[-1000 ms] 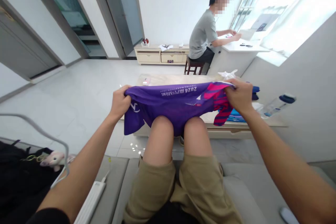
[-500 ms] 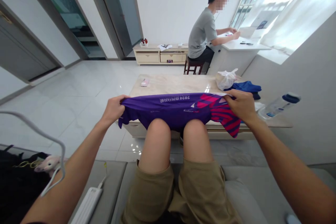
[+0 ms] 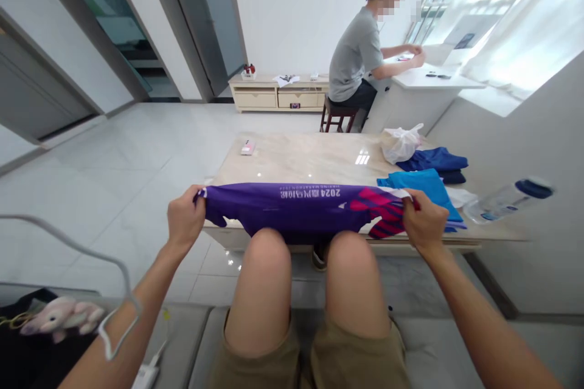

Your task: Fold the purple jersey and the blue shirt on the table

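A purple sports shirt point(image 3: 292, 206) with white print and a pink striped part is stretched flat just above my knees, at the near edge of a low marble table point(image 3: 314, 158). My left hand point(image 3: 185, 219) grips its left end. My right hand point(image 3: 424, 222) grips its pink striped right end. Both arms reach out from the grey sofa point(image 3: 424, 340) where I sit.
On the table's right lie a folded light blue garment point(image 3: 422, 185), a dark blue one point(image 3: 438, 161), a white plastic bag point(image 3: 401, 143) and a water bottle point(image 3: 506, 200). A pink item point(image 3: 247, 147) lies far left. Another person point(image 3: 360, 64) sits at a white desk beyond.
Both hands lowered the shirt toward my knees and pulled it straighter. The view tipped down, showing more of the table behind it.
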Tool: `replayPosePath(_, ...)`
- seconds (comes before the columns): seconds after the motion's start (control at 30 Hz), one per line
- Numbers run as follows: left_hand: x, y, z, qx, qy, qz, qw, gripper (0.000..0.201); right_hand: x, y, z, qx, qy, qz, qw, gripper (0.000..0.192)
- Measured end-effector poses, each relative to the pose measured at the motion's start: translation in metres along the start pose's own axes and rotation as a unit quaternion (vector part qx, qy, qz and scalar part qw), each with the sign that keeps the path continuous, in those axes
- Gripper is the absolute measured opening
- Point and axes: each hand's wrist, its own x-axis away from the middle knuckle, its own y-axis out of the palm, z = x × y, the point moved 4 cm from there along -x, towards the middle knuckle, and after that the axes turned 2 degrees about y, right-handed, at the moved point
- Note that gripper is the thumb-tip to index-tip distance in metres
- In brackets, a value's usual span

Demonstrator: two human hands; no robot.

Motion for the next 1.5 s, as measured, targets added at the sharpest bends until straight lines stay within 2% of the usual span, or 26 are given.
replayPosePath(0.07, 0.002, 0.004, -0.013, -0.028, -0.002, 0.003, 1.000, 0.023, 0.004, 0.004, 0.014, 0.012, -0.004, -0.001, 1.000, 0.033)
replayPosePath(0.17, -0.023, 0.024, -0.025, -0.039, 0.005, -0.007, 0.999, 0.023, -0.026, 0.027, 0.027, 0.024, -0.021, 0.005, 0.999, 0.042)
replayPosePath(0.23, -0.052, 0.047, -0.027, -0.046, 0.003, -0.017, 0.999, 0.025, -0.061, 0.058, 0.033, 0.037, -0.018, -0.009, 0.999, 0.049)
replayPosePath(0.3, -0.079, 0.080, -0.026, -0.064, -0.016, -0.052, 0.996, 0.026, -0.092, 0.098, 0.036, 0.063, 0.003, -0.057, 0.996, 0.050)
replayPosePath(0.37, -0.089, 0.117, -0.023, -0.084, -0.045, -0.100, 0.990, 0.025, -0.106, 0.140, 0.036, 0.097, 0.011, -0.121, 0.988, 0.042)
replayPosePath(0.4, -0.085, 0.135, -0.020, -0.085, -0.047, -0.115, 0.989, 0.027, -0.103, 0.159, 0.033, 0.112, 0.005, -0.149, 0.982, 0.038)
replayPosePath(0.47, -0.063, 0.169, -0.009, -0.075, -0.008, -0.123, 0.990, 0.041, -0.079, 0.191, 0.023, 0.128, -0.022, -0.195, 0.972, 0.044)
replayPosePath(0.57, -0.004, 0.217, 0.006, -0.037, 0.072, -0.184, 0.980, 0.056, -0.006, 0.224, 0.005, 0.114, -0.061, -0.274, 0.953, 0.057)
replayPosePath(0.67, 0.047, 0.250, 0.008, -0.048, 0.069, -0.241, 0.967, 0.064, 0.064, 0.240, -0.001, 0.113, -0.019, -0.326, 0.939, 0.065)
replayPosePath(0.73, 0.063, 0.260, 0.006, -0.071, 0.062, -0.251, 0.963, 0.067, 0.090, 0.245, 0.001, 0.127, -0.003, -0.342, 0.931, 0.070)
replayPosePath(0.83, 0.058, 0.269, 0.003, -0.116, 0.067, -0.251, 0.959, 0.071, 0.091, 0.253, 0.009, 0.154, -0.014, -0.351, 0.924, 0.074)
replayPosePath(0.97, 0.026, 0.287, 0.004, -0.174, 0.061, -0.269, 0.945, 0.072, 0.058, 0.278, 0.020, 0.189, -0.021, -0.367, 0.911, 0.074)
replayPosePath(1.2, -0.044, 0.346, 0.002, -0.190, 0.064, -0.297, 0.933, 0.074, -0.003, 0.342, 0.044, 0.208, -0.015, -0.366, 0.907, 0.080)
replayPosePath(1.33, -0.076, 0.374, 0.000, -0.184, 0.070, -0.297, 0.934, 0.075, -0.030, 0.368, 0.061, 0.200, -0.022, -0.362, 0.910, 0.080)
replayPosePath(1.43, -0.090, 0.382, 0.006, -0.184, 0.071, -0.306, 0.931, 0.076, -0.045, 0.377, 0.060, 0.201, -0.016, -0.364, 0.909, 0.079)
replayPosePath(1.5, -0.089, 0.376, 0.012, -0.185, 0.076, -0.313, 0.928, 0.076, -0.050, 0.375, 0.048, 0.211, -0.021, -0.352, 0.912, 0.077)
